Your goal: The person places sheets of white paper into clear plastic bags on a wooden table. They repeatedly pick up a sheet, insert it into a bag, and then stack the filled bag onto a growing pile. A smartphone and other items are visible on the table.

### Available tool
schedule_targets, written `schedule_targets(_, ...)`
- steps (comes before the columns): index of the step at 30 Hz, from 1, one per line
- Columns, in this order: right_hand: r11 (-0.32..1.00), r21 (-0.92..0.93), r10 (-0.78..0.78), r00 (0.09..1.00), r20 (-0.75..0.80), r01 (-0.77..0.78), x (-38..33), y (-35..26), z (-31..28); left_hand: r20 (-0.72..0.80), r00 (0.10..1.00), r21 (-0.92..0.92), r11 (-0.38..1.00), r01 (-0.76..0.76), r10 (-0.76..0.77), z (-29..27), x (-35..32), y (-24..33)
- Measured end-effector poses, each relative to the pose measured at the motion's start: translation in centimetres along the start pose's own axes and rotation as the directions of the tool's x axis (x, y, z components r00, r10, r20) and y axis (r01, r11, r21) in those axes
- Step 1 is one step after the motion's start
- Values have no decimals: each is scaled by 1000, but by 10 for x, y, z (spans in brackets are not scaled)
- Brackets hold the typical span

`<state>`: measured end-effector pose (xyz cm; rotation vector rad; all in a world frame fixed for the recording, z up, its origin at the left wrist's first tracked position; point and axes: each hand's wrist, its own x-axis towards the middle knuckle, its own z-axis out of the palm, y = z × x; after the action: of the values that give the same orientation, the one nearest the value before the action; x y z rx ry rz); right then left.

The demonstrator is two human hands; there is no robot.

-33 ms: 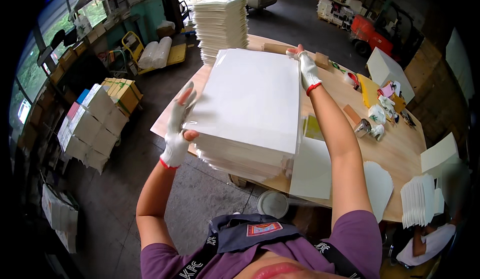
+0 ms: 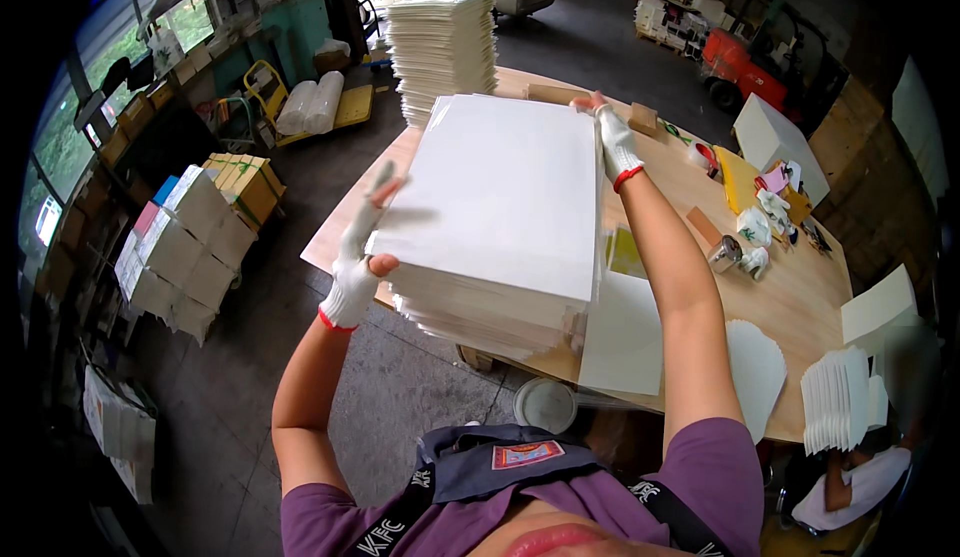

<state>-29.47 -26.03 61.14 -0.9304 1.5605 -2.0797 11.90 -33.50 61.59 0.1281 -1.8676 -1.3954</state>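
A tall stack of white sheets (image 2: 500,192) stands at the near left part of the wooden table, its edges a little uneven below. My left hand (image 2: 358,252), in a white fingerless glove with a red cuff, is beside the stack's left side. Its fingers are spread and blurred at the tips, with the thumb by the near left corner. My right hand (image 2: 613,135), gloved alike, lies along the right side near the far corner, fingers stretched out against the edge. Neither hand wraps around anything.
Behind stands a taller stack of white sheets (image 2: 440,52). The wooden table (image 2: 690,197) also carries a metal can (image 2: 725,254), tape rolls (image 2: 705,160) and a white box (image 2: 782,147). A lidded white bucket (image 2: 545,406) is below. A person (image 2: 850,492) sits at lower right.
My left hand has shifted slightly to the right, its fingers tilting toward the stack. The top of the stack sits a touch higher and further left. My right hand has barely moved.
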Motion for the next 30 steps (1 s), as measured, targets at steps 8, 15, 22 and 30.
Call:
schedule_targets(8,979,190,-64,995,-76,78,-16,9,3,-28,1000,84,996,15,-13,9,-1,-3)
schedule_targets(15,963,-235,-134,991,15,133,-14,7,-12,-24,998,114,992,-51,54,11,-5,0)
schedule_targets(22,705,-284,-670,741,34,650,-139,-135,40,132,990,197,977,-84,58,-8,-2,5)
schedule_targets(30,876,227,-335,198,921,426,-382,-127,148,489,835,721,422,-549,250,10,38,82)
